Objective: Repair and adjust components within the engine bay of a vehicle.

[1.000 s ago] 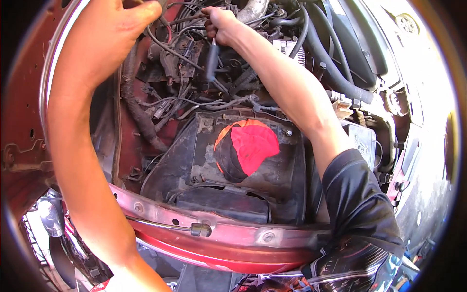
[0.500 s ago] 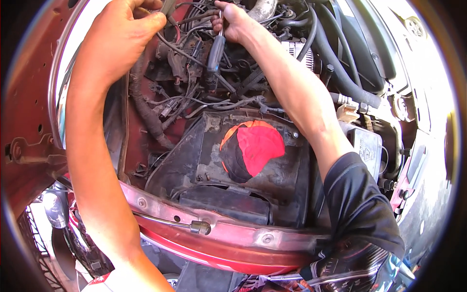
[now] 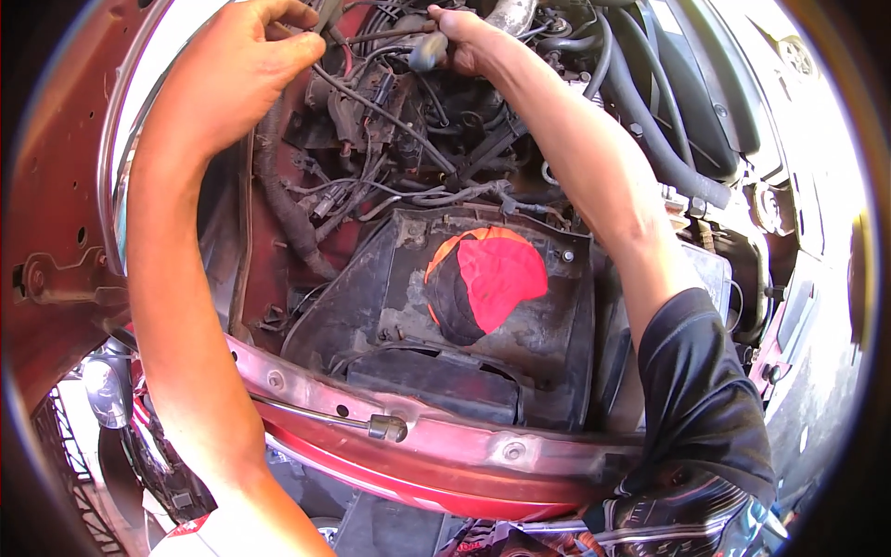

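Observation:
My left hand (image 3: 255,60) is at the upper left of the engine bay, thumb and fingers curled round a dark, dirty hose (image 3: 329,17) near the top edge. Opposite it, my right hand (image 3: 469,39) is closed on a screwdriver (image 3: 428,53). Its blue-grey handle points toward me, blurred, and its shaft is hidden. Below both hands run wires and thin cables (image 3: 380,116). A red, black and orange cap (image 3: 497,283) lies on the dark battery tray (image 3: 548,371), apart from both hands.
Along the near side runs the red front panel (image 3: 455,446), with a metal rod ending in a black tip (image 3: 385,427) lying on it. Thick black hoses (image 3: 640,121) and a black cover (image 3: 705,84) stand on the right. The raised red hood (image 3: 56,167) is at the left.
The screwdriver's handle has swung from hanging down toward me to pointing up at the view. My right hand has moved slightly right; the left stays nearly in place.

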{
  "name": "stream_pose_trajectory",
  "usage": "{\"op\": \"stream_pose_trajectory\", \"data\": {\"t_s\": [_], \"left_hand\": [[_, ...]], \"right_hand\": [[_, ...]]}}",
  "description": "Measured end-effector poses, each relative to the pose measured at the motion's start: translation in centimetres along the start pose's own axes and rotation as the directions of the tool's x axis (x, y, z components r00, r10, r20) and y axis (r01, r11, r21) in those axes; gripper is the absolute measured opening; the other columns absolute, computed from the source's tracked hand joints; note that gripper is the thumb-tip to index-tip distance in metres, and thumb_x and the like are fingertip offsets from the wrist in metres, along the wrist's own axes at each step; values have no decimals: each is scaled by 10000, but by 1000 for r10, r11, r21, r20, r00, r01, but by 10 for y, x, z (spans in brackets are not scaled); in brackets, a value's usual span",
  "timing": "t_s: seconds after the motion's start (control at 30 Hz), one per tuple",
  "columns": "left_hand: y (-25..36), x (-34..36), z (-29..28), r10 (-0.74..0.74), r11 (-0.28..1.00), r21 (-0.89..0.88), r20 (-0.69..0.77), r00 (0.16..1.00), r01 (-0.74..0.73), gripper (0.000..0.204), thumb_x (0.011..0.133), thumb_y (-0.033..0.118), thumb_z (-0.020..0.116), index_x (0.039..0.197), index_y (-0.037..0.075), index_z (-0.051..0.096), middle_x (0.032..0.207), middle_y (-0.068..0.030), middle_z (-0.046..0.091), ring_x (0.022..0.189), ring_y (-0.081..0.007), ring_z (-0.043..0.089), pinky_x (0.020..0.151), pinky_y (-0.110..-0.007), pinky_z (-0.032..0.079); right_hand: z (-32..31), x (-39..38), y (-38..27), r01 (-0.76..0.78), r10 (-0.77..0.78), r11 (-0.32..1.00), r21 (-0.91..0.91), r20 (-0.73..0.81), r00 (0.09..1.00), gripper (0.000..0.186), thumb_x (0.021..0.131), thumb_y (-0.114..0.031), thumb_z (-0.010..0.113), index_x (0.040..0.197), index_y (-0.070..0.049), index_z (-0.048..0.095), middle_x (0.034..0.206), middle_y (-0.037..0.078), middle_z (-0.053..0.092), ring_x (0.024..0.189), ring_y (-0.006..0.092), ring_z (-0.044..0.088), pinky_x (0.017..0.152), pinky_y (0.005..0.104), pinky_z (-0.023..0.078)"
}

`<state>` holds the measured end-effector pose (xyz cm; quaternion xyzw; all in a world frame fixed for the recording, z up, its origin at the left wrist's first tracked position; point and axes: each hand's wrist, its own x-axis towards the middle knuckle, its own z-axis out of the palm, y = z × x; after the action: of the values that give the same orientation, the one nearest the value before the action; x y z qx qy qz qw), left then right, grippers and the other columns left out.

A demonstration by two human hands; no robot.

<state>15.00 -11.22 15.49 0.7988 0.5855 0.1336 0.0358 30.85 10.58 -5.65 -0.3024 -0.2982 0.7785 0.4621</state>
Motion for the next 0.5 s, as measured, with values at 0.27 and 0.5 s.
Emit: {"op": "stream_pose_trajectory", "data": {"t_s": [0.27,0.5], "left_hand": [[7,7,34,-18,1000,11,-20,1000,19,560,940,343,693,1324,-55,604,1116,-154,717,1015,-207,667,933,-340,497],[-11,18,133,5,991,-137,55,998,2,650,853,339,708,1388,8,543,1179,-310,677,1186,-407,652,993,-438,499]], "right_hand": [[11,-9,14,-30,-4,979,-201,-165,986,403,1123,-391,341,1024,-108,611,799,63,637,548,145,544,388,267,406],[8,1,16,-12,13,1000,11,-117,993,422,1110,-408,337,1056,-73,587,815,92,640,501,198,591,328,281,361]]}}
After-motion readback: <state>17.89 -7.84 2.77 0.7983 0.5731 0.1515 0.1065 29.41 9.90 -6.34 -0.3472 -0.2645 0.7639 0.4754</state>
